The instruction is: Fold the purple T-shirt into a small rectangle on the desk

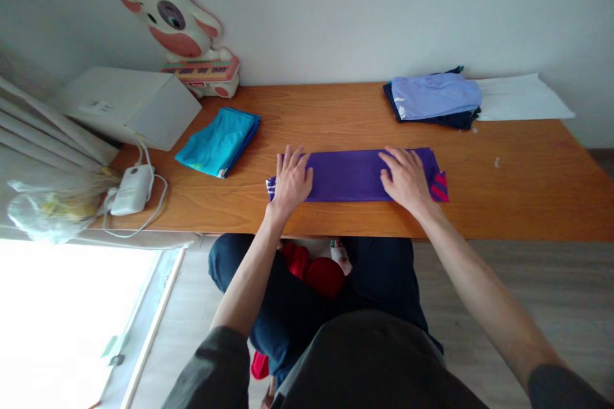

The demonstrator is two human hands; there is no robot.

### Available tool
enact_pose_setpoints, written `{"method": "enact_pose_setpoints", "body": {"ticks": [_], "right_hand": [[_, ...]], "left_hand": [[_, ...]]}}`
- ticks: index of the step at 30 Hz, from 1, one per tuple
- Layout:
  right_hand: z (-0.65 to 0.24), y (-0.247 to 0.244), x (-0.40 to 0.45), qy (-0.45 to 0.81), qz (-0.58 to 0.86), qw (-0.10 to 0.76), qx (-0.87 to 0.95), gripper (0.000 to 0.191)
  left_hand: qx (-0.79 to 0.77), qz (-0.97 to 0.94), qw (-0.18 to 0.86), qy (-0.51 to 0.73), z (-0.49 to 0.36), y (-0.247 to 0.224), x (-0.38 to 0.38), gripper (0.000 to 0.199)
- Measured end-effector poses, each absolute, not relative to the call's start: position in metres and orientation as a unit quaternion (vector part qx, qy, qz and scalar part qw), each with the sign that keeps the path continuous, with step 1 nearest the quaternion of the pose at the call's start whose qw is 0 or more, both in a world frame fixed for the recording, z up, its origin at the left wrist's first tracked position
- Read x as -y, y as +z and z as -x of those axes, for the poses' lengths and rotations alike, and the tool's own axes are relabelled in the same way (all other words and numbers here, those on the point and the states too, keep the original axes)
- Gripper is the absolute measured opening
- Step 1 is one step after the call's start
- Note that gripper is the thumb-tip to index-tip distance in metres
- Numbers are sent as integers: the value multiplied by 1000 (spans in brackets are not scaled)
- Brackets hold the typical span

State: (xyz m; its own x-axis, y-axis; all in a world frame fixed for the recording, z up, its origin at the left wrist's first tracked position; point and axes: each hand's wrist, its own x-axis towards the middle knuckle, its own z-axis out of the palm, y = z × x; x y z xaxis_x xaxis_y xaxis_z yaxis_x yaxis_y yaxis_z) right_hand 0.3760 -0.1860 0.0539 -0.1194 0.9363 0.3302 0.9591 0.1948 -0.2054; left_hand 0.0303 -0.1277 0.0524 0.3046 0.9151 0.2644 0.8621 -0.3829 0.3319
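Observation:
A purple piece of clothing [345, 177], folded into a long flat strip, lies lengthwise across the wooden table in front of me. White stripes show at its left end and pink stripes at its right end. My left hand [291, 179] rests flat near the left end, fingers spread and pointing away from me. Near the right end, my right hand [405, 177] lies on the cloth with its fingers apart. Both palms hide parts of the fabric beneath them. Neither hand grips anything.
Folded turquoise and blue cloth [220, 140] lies to the left. At the back right, a lavender and dark folded stack [434, 97] sits beside a white sheet [522, 97]. A white box [139, 102], cow-shaped toy keyboard [185, 32] and white corded device [133, 189] occupy the left side.

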Motion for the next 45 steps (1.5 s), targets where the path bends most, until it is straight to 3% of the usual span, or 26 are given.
{"method": "enact_pose_setpoints", "body": {"ticks": [7,16,25,45], "right_hand": [[-286,29,157,43,592,140,793,68],[-269,23,161,58,595,124,792,71],[-240,19,161,82,563,166,805,80],[-403,16,178,4,673,108,732,82]], "left_hand": [[-513,-843,75,141,-86,41,134,67],[-521,-841,73,127,-61,33,136,71],[-540,-824,90,144,-26,34,145,71],[-592,-788,69,152,23,31,143,78]]}}
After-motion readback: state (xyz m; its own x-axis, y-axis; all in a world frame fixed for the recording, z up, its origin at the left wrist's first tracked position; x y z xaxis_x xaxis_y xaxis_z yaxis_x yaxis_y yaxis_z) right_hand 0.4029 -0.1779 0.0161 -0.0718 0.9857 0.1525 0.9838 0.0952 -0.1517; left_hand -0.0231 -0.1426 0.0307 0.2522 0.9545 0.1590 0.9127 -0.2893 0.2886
